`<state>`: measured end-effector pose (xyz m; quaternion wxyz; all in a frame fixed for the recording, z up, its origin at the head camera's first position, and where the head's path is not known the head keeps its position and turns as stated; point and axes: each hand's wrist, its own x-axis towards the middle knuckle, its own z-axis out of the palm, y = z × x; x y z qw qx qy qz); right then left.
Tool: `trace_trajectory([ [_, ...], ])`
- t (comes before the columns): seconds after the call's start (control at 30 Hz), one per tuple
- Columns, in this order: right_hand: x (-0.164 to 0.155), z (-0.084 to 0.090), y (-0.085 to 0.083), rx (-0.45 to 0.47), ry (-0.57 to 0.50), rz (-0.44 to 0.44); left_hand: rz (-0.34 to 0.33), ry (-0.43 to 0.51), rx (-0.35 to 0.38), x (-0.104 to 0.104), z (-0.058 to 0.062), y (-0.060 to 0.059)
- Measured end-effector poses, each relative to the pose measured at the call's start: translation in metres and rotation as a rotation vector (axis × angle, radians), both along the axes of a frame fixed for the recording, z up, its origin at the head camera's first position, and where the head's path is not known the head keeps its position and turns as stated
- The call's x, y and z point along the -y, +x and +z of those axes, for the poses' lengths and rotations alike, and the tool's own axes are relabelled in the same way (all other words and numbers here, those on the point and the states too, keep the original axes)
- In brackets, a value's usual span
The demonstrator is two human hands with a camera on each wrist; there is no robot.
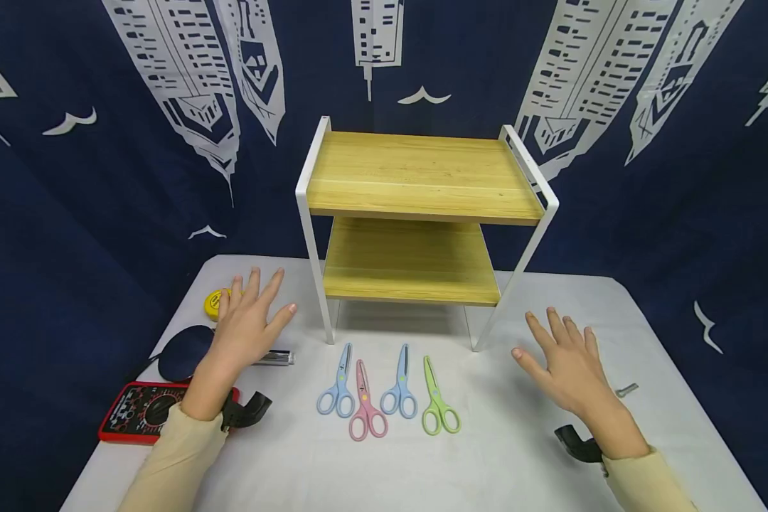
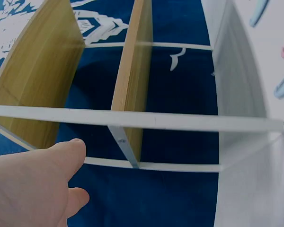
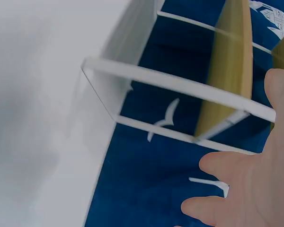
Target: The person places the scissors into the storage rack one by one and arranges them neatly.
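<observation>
Both hands hovered palm-down over the white surface [image 1: 512, 455], fingers spread and each grip released, holding nothing: the left hand [image 1: 246, 323] was near the silver tube [image 1: 274, 358] and the yellow tape measure [image 1: 215, 304], the right hand [image 1: 566, 363] well apart to the right. Between them, four scissors [image 1: 387, 391] lay in a row just before the two-tier wooden shelf [image 1: 419, 213]. A red multimeter [image 1: 134, 411] sat beside the left sleeve.
</observation>
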<state>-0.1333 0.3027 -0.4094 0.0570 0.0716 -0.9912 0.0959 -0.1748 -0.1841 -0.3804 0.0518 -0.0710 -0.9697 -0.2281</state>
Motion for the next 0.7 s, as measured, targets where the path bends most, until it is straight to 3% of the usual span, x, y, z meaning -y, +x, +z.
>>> trace_trajectory([
  [0.17,0.015,-0.021,0.003,-0.002,-0.012,0.033,-0.018,0.058,0.012,-0.010,-0.005,-0.006],
  [0.33,0.031,-0.043,0.007,-0.010,-0.057,0.069,-0.034,0.152,0.005,-0.019,-0.018,-0.011],
  [0.7,0.075,-0.083,0.021,-0.046,-0.163,0.239,-0.101,0.545,-0.039,-0.040,-0.038,-0.022],
])
